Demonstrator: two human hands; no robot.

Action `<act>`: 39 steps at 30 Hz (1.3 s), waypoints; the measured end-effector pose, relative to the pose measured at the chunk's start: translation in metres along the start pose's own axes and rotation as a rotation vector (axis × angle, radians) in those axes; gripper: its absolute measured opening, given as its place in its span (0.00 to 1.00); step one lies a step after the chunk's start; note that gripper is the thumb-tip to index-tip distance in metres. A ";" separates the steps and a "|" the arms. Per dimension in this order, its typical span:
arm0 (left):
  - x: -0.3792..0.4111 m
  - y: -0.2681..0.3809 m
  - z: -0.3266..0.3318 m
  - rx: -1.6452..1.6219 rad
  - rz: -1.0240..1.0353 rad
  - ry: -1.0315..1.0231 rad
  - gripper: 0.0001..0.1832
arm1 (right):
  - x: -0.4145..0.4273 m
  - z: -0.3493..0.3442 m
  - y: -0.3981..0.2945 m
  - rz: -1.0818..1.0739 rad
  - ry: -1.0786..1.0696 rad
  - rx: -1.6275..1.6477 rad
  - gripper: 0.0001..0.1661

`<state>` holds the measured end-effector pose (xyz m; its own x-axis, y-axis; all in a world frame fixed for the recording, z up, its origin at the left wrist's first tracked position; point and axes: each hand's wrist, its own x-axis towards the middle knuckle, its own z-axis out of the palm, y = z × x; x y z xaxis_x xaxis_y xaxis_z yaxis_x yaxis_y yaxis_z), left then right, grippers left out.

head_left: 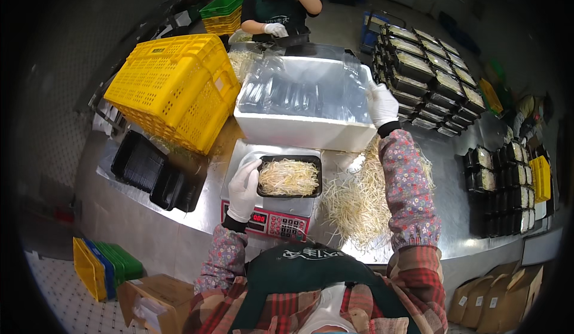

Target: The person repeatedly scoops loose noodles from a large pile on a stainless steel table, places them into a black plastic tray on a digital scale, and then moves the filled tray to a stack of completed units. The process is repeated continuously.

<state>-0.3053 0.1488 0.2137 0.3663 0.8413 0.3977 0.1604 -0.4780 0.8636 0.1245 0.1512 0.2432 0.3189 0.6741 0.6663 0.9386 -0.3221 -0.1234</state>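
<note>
A black plastic tray filled with bean sprouts (pixel 289 178) rests on the metal pan of a digital scale (pixel 280 223). My left hand (pixel 244 190), in a white glove, is at the tray's left rim, fingers slightly bent; whether it grips the rim is unclear. Beyond the scale stands a white foam box (pixel 305 133) with clear plastic film (pixel 305 94) over it. My gloved right hand (pixel 382 105) is at the box's right side, its fingers closed at the film's edge. A loose heap of bean sprouts (pixel 358 199) lies on the steel table right of the scale.
Stacked yellow crates (pixel 175 87) stand at left, near empty black trays (pixel 139 161). Filled, wrapped trays (pixel 426 78) are piled at the back right, with further stacks (pixel 502 181) at the right. A co-worker (pixel 280 11) stands across the table (pixel 453 244), one gloved hand near a black tray.
</note>
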 end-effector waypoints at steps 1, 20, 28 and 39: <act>-0.001 0.002 -0.004 0.006 -0.001 0.001 0.14 | 0.004 -0.012 0.001 0.011 0.018 -0.011 0.14; -0.061 0.041 0.018 -1.232 -0.536 -0.487 0.37 | -0.191 -0.097 -0.160 -0.185 -0.511 1.148 0.17; -0.066 0.033 0.029 -1.260 -0.626 -0.413 0.37 | -0.190 -0.095 -0.157 -0.334 -0.260 0.952 0.21; -0.066 0.021 0.029 -1.255 -0.631 -0.461 0.39 | -0.189 -0.090 -0.154 -0.106 -0.377 1.190 0.05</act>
<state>-0.2993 0.0758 0.1968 0.8298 0.5548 -0.0608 -0.3915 0.6562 0.6450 -0.0923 0.0136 0.2019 0.0680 0.8712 0.4862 0.4355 0.4125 -0.8001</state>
